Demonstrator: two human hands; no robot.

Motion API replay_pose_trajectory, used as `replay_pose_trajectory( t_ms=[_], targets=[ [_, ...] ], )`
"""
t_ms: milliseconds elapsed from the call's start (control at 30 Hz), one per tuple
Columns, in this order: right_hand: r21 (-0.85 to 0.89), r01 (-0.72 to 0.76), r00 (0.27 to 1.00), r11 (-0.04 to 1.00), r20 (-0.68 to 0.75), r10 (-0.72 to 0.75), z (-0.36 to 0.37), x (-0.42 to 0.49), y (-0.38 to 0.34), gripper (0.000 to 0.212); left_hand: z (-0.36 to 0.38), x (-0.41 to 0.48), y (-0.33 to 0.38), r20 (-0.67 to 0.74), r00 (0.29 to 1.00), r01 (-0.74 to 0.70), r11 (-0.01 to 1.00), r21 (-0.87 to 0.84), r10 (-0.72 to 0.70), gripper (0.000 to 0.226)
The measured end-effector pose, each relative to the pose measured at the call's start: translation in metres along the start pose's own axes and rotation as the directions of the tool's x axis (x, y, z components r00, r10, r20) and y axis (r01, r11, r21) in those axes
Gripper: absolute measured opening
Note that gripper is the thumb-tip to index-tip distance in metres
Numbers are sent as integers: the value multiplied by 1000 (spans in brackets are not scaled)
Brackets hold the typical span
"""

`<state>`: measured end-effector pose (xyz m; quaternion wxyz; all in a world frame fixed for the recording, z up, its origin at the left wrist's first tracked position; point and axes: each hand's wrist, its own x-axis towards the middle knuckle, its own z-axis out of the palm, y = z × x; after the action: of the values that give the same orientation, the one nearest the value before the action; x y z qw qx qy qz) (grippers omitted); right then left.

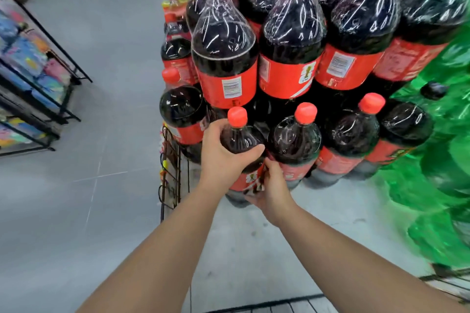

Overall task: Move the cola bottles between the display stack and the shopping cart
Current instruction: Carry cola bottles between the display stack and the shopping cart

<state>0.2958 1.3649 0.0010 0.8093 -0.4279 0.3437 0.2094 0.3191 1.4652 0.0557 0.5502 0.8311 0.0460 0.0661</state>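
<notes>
Both bare forearms reach forward; left grip curls round a cola bottle, right grip clasps it lower.

Light: bright, even, from overhead
Glare: white streaks on the shrink-wrapped cola bottles
Blur: green packs on the right smeared; shelf on the left soft
Distortion: wide-angle bending at edges
Shadows: faint on floor

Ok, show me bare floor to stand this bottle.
Bare floor in front of the bottom row, between the wire rack and the green bottles; more aisle left of the rack. The display stack is packed tight around the held cola bottle.
</notes>
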Motion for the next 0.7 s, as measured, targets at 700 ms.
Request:
replay_pose_trajectory(
  t_ms=[700],
  targets=[
    [-431,397,909,810,65,-411,4,-37,-26,33,-20,0,28,107,994,-32,983,179,12,78]
  ],
)
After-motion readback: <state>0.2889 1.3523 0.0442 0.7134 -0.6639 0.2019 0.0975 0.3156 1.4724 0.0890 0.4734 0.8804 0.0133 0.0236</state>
